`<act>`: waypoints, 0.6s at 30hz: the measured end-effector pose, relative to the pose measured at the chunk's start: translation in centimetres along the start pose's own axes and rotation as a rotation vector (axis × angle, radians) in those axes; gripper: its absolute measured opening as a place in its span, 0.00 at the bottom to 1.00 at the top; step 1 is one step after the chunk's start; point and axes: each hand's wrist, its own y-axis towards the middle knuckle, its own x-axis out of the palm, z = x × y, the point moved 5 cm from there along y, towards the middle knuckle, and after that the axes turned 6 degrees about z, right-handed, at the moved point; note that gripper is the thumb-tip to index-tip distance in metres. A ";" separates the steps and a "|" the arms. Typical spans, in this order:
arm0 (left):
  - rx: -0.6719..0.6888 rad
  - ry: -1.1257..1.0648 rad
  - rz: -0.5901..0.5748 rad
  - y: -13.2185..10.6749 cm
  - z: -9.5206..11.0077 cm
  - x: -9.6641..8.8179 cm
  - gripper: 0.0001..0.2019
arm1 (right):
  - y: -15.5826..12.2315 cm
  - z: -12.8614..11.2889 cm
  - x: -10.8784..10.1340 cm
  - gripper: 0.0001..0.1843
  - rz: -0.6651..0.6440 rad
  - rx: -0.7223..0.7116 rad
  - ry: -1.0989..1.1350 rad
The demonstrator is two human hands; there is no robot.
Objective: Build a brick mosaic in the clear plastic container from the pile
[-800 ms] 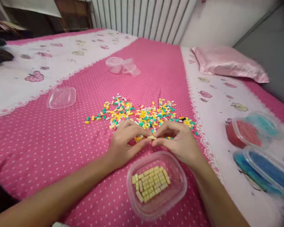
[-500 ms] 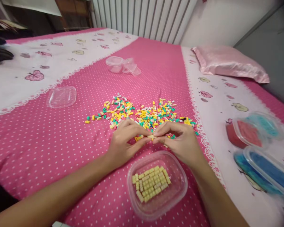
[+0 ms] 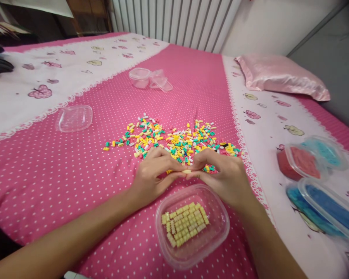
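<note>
Between the fingertips of both hands is a small pale-yellow building brick, largely covered by the fingers. My left hand pinches it from the left, thumb and forefinger closed. From the other side my right hand pinches at it too. Just beyond the hands lies a loose pile of small bricks in yellow, green, white and pink. Nearer to me, below the hands, stands a clear plastic box. Inside it a block of joined pale-yellow bricks lies flat.
A clear lid lies on the bed at left. Clear containers sit farther back. At right are boxes with red contents and blue contents. A pink pillow lies at the back right, on the dotted bedspread.
My fingertips have drawn closer together around the pale-yellow brick, with the right hand shifted slightly left. The bricks in the box look the same.
</note>
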 end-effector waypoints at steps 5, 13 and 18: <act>0.024 -0.012 0.001 0.0 0.1 0.0 0.02 | 0.0 -0.1 0.2 0.16 -0.032 -0.024 0.001; -0.119 -0.004 0.059 -0.2 -0.9 -0.2 0.02 | 0.1 0.1 0.0 0.12 -0.024 -0.017 0.043; -0.121 -0.017 0.060 -0.3 -1.0 -0.1 0.03 | 0.1 0.2 -0.1 0.13 0.008 0.006 0.027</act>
